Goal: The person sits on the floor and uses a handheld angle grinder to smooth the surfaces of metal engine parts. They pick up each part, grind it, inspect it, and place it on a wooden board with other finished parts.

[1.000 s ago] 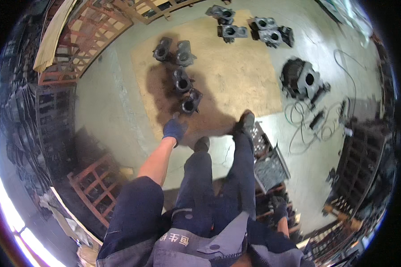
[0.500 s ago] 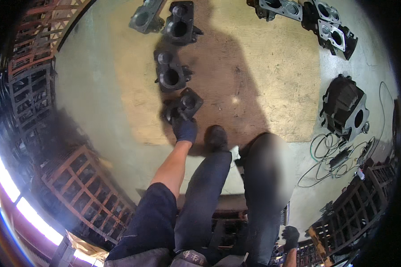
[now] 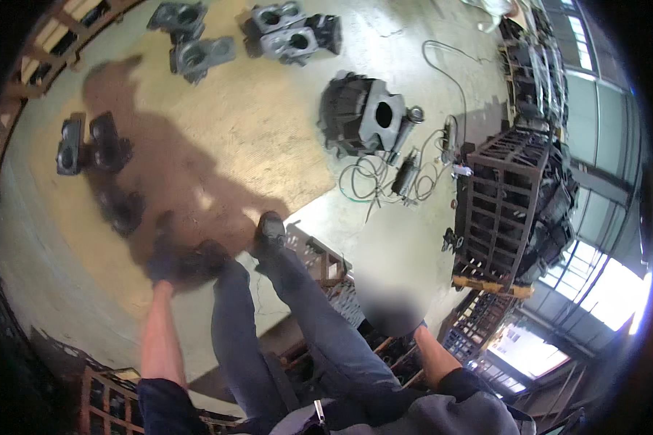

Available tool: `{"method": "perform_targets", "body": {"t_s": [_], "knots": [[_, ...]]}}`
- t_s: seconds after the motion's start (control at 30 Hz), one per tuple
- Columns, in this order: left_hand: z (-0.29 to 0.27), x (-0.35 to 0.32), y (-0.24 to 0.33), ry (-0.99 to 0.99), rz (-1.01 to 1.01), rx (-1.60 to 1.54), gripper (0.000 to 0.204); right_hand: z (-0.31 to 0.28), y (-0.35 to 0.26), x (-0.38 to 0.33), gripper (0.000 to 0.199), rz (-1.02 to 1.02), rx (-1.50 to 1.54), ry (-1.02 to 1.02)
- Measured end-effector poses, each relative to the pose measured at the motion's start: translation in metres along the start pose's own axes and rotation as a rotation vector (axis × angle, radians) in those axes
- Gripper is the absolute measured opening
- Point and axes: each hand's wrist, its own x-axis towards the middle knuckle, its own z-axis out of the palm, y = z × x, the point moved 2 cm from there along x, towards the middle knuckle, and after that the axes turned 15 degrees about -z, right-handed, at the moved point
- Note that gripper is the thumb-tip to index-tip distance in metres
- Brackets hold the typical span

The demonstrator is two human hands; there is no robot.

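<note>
While tan matting (image 3: 247, 145) beneath left hand (image 3: 168, 264), grey floor (image 3: 384, 58) around right hand (image 3: 395, 317), each grip unclear.

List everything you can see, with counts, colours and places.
Floor sheet: one, tan, left of centre
Large metal part: one, black and grey, upper middle
Smaller metal parts: at least seven, grey to black, upper left
Corded device: one, black, right of centre
Cables: count unclear, dark, around the device
Slatted crates: at least three, brown to black, edges
Windows: several, bright, right edge
Legs: two, dark, lower middle
Left hand: one, dark, lower left, grip unclear
Right hand: one, dark blur, lower right, grip unclear
</note>
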Motion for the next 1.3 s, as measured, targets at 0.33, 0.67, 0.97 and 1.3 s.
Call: {"method": "perform_targets", "body": {"t_s": [0.33,0.67,0.97,1.3], "knots": [[-0.069,-0.196,0.28,0.058,0.16,-0.208,0.039,-0.086,0.05,-0.011,0.044,-0.186,-0.159,0.077],[0.0,-0.218,0.54,-0.103,0.346,-0.433,0.044,-0.205,0.028,0.178,0.033,-0.33,0.229,0.176],[0.192,-0.092,0.707,-0.359,0.375,-0.755,0.04,-0.225,0.027,0.324,0.03,-0.251,0.592,0.187],[0.224,-0.092,0.745,-0.646,0.248,-0.869,0.024,-0.196,-0.152,0.453,0.054,-0.996,0.634,0.209]]}}
